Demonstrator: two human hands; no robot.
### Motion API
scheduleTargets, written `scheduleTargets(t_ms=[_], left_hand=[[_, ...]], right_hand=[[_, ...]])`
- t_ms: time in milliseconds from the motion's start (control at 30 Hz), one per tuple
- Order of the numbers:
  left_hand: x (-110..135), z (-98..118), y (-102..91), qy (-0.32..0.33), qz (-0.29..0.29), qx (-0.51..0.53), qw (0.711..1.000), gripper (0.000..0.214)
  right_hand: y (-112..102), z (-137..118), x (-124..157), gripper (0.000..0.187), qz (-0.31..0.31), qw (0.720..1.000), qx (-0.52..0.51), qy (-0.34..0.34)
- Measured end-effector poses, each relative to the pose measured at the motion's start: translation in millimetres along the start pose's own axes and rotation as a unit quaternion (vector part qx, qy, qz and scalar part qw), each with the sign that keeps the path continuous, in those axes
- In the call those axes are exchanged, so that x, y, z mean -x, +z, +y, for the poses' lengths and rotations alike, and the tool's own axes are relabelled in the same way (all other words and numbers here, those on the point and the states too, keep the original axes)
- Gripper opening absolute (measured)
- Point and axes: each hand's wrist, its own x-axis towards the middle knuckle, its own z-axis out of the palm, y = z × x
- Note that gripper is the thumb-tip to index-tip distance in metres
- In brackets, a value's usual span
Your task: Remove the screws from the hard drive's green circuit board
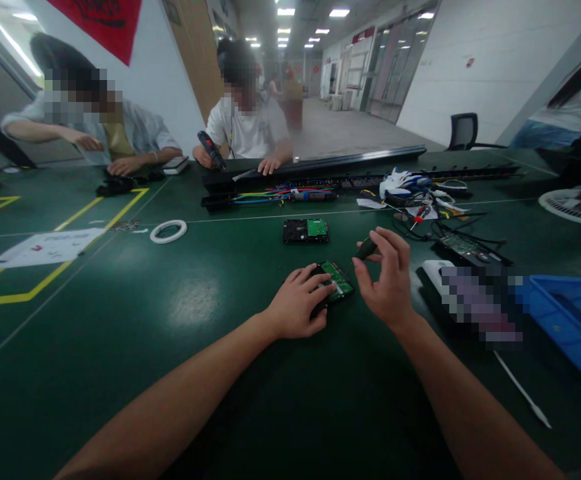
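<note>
My left hand (303, 303) lies across a hard drive (339, 280) on the green table, fingers over its green circuit board and thumb at the near side, gripping it. Part of the drive is hidden under the hand. Just to the right, my right hand (389, 280) is closed around the dark handle of a screwdriver (367, 248), held tilted above the drive's right corner. The screwdriver's tip is too thin and blurred to place exactly. Beyond my left hand, a second hard drive (306, 231) rests flat, its black casing and green board facing up.
Across the table, one person holds a power screwdriver (211, 149) by a long black rail (350, 160) with coloured wires; another works at left. Gloves (403, 183), cables and a red screwdriver (420, 215) lie back right. A blue bin (570, 320) stands right, a white ring (169, 231) left.
</note>
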Motion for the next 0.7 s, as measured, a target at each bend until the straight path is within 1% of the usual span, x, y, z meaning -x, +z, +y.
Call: scheduleTargets(t_ms=[67, 167, 333, 433, 567, 700], left_hand=[[0.0, 0.0, -0.2, 0.002, 0.000, -0.001, 1.000, 0.061], [-0.1, 0.3, -0.9, 0.002, 0.000, 0.001, 1.000, 0.062], [-0.4, 0.2, -1.4, 0.002, 0.000, 0.002, 1.000, 0.062], [-0.3, 0.0, -1.1, 0.002, -0.002, 0.003, 1.000, 0.062], [0.0, -0.1, -0.5, -0.002, -0.001, 0.005, 1.000, 0.062], [-0.2, 0.2, -1.4, -0.002, -0.003, 0.002, 1.000, 0.062]], right_hand=[[1.4, 2.1, 1.9, 0.068, -0.010, 1.000, -0.022, 0.009], [3.4, 5.1, 4.3, 0.066, -0.017, 0.999, -0.020, 0.024], [6.2, 6.9, 5.9, 0.069, 0.011, 0.998, -0.006, 0.056], [7.0, 7.6, 6.1, 0.071, 0.018, 0.998, -0.005, 0.062], [6.4, 8.4, 6.3, 0.071, 0.007, 0.998, -0.023, 0.057], [5.5, 6.3, 6.2, 0.070, -0.020, 0.996, -0.065, 0.059]])
